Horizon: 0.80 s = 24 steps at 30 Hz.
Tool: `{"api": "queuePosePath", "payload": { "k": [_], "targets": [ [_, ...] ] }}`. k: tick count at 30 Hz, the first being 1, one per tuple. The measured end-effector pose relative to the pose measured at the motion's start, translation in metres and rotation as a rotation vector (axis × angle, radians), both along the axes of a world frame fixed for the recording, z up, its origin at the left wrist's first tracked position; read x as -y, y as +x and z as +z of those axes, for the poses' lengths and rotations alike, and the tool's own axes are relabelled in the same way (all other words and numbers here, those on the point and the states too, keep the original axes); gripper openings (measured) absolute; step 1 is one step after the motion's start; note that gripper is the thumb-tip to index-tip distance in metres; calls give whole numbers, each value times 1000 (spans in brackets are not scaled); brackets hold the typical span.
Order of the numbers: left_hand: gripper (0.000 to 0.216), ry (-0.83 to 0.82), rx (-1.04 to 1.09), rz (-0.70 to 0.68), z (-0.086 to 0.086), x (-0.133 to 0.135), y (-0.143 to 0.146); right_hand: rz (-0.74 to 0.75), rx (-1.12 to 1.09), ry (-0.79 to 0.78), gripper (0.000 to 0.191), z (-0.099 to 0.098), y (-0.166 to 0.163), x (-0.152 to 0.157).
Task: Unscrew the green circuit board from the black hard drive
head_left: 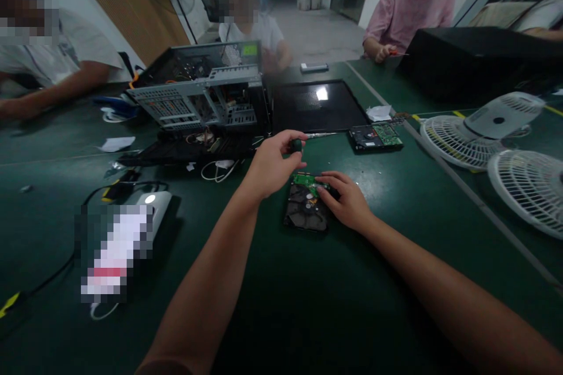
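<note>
My left hand point(275, 164) is closed around a dark, rounded handle point(296, 145), apparently that of a screwdriver, above the far end of a hard drive. Its shaft and tip cannot be made out. The hard drive point(304, 209) lies flat on the green table with its green circuit board facing up. My right hand point(347, 199) grips the drive's right side, thumb and fingertips over the board. A small pale piece point(322, 186) shows between those fingertips, too small to name. Just beyond my left hand lies a thin silver pointed tool point(322, 135).
An opened computer case point(197, 99) stands at the back left, beside a dark panel point(314, 106). Another hard drive point(376, 137) lies right of centre. White fans point(466, 137) are on the right, a power bank point(160, 205) and cables on the left. Several people sit around the table.
</note>
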<state>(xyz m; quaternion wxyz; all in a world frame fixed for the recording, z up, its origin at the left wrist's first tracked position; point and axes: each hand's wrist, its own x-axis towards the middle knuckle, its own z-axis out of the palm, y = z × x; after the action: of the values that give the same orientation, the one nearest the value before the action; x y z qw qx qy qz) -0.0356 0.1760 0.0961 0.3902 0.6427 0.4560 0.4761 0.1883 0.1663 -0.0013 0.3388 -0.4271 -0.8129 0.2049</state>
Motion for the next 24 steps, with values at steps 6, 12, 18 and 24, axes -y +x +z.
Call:
{"api": "queuePosePath", "payload": {
  "k": [6, 12, 18, 24],
  "targets": [
    [20, -114, 202, -85, -6, -1, 8, -2, -4, 10, 28, 1, 0, 0],
    [21, -199, 327, -58, -1, 1, 9, -5, -10, 1, 29, 1, 0, 1],
    [14, -299, 302, -111, 8, 5, 7, -9, -12, 8, 28, 3, -1, 1],
    [12, -288, 299, -41, 9, 3, 12, -7, -2, 2, 29, 2, -1, 1]
  ]
}}
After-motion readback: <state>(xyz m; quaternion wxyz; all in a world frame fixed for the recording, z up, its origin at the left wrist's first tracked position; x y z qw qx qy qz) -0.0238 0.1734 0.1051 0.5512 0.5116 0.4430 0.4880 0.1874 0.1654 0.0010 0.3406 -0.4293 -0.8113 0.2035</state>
